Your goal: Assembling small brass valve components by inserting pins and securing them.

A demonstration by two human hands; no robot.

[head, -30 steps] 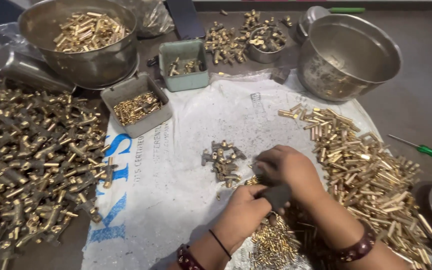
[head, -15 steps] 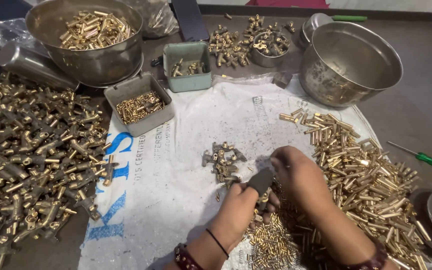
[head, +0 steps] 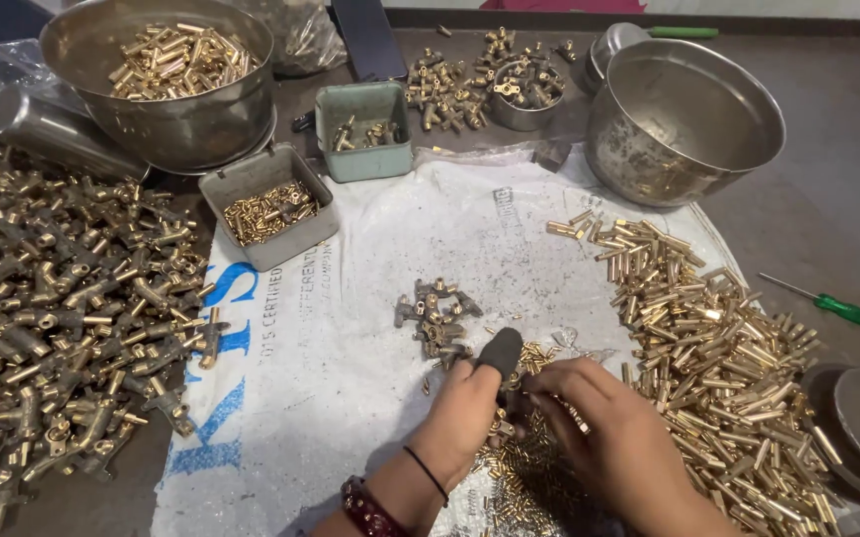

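Brass fills nearly everything here. Low in the middle, the left hand (head: 462, 418) is curled around a dark, rounded tool handle (head: 499, 351), its fingers closed on the lower part so that only the blunt top shows above them. Just beside it, the right hand (head: 617, 430) lies palm down with its fingers bent toward the left hand's fingertips; whether they pinch a piece is hidden, so I cannot tell. Both hands work over a heap of very small brass pieces (head: 524, 477) on a white printed woven sack (head: 350, 328) spread over the desk (head: 848, 219).

Just above the left hand sits a small cluster of brass valve fittings (head: 435, 316). To the right of the hands spreads a wide pile of short brass tubes (head: 718, 338), and beyond it lies a green-handled screwdriver (head: 828, 303). At the left edge lies a large heap of brass T-shaped fittings (head: 62, 318). Farther back stand a grey rectangular tin of small brass parts (head: 269, 207), a green rectangular tin (head: 363, 129), a steel bowl of brass tubes (head: 167, 75) and a nearly bare steel bowl (head: 684, 119).
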